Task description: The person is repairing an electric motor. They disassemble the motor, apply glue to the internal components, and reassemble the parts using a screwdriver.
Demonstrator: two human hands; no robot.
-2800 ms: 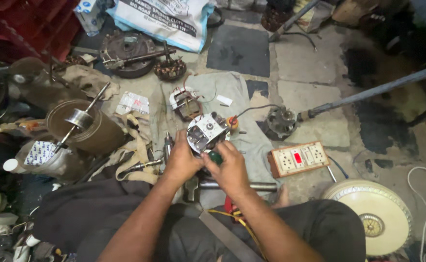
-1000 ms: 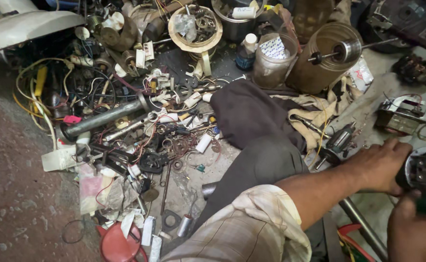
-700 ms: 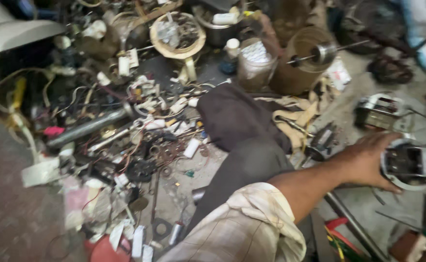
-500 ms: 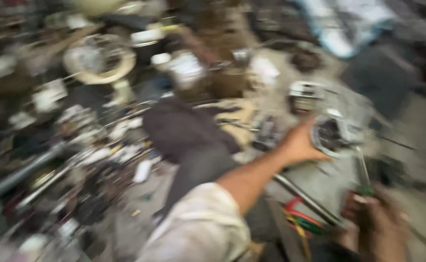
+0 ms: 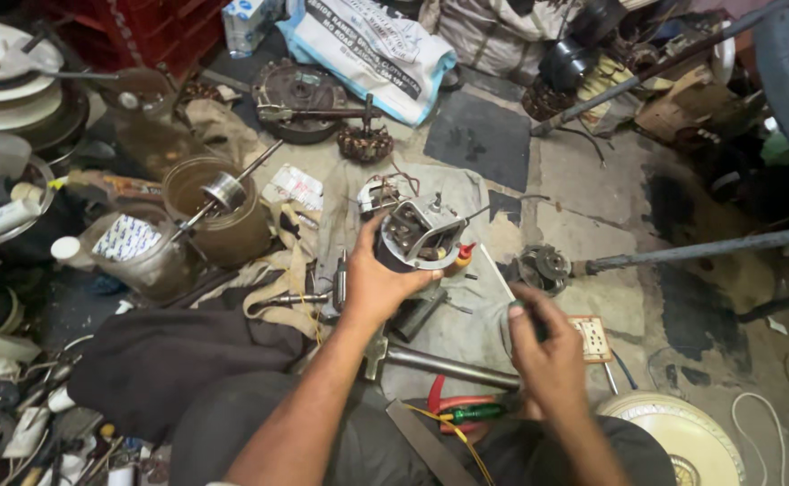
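- Over the grey cloth [image 5: 466, 193], centre of the floor: small electric motor [image 5: 417, 236], metal frame and dark windings showing, lifted clear and tilted toward the camera.
- Left hand [image 5: 378, 286]: fingers wrapped round the lower body of the motor, holding it firmly from below.
- Right hand [image 5: 546, 358]: right of the motor and lower, well apart from it; fingers curled narrowly round something small and dark, too hidden to identify.
- Right of the motor, on the floor: second motor part with a long shaft [image 5: 543, 267], and a pale socket board [image 5: 592, 337] just past the right hand.
- Below the motor: hammer [image 5: 430, 362] lying across the cloth; green-handled screwdriver [image 5: 471, 414] and red-handled pliers [image 5: 444, 400] near the lap.
- Left of the motor: brown jar [image 5: 219, 216] with a shaft standing in it, clear plastic tub [image 5: 138, 252] beside that.
- Above the motor: copper-wound stator [image 5: 363, 142] and printed sack [image 5: 372, 49].
- Risk, judged: one-handed hold on a heavy, tilted motor; likely slip onto the hammer or loose parts underneath, bending the frame or tearing the thin leads.
- Risk, judged: crowded floor; small part in the right hand easily lost if dropped.
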